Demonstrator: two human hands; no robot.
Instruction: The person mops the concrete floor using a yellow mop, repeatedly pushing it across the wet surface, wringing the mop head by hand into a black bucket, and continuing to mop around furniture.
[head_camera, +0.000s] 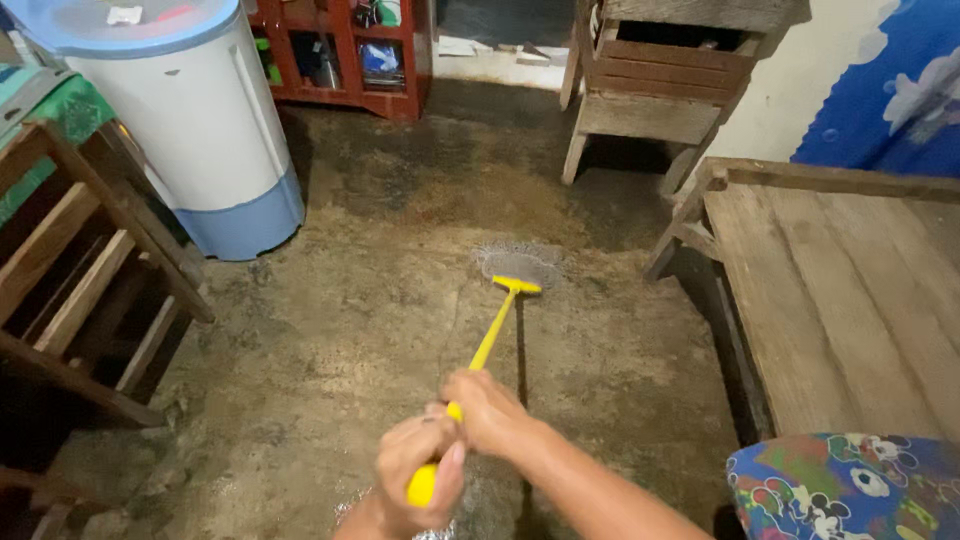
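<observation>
Two hands: both are closed around the yellow handle of a broom (497, 325) at the bottom centre of the frame.
Left hand (418, 478): it is wrapped round the near end of the handle; the wrist is cut off by the bottom edge, and something shiny at the wrist cannot be made out.
Right hand (487, 410): it is gripped just above the left one, touching it; the forearm runs off the lower edge.
Broom: the handle is slanted from the hands up to a yellow head at mid-frame; the pale bristles are splayed on the floor (330, 330) and blurred, so their exact form is hard to tell.
Floor: rough, mottled brown and grey is seen; darker patches lie toward the top.
Washing tub (190, 120): a white and blue drum is seen at upper left, its top cropped.
Wooden rack (70, 270): it is cut off at the left edge, its lower part lost in shadow.
Red shelf (340, 55): it is seen at top centre; its contents are too small to tell.
Wooden surface (850, 290): bare planks are seen at right, running out of frame.
Patterned cushion (850, 490): it is partly cropped at lower right.
</observation>
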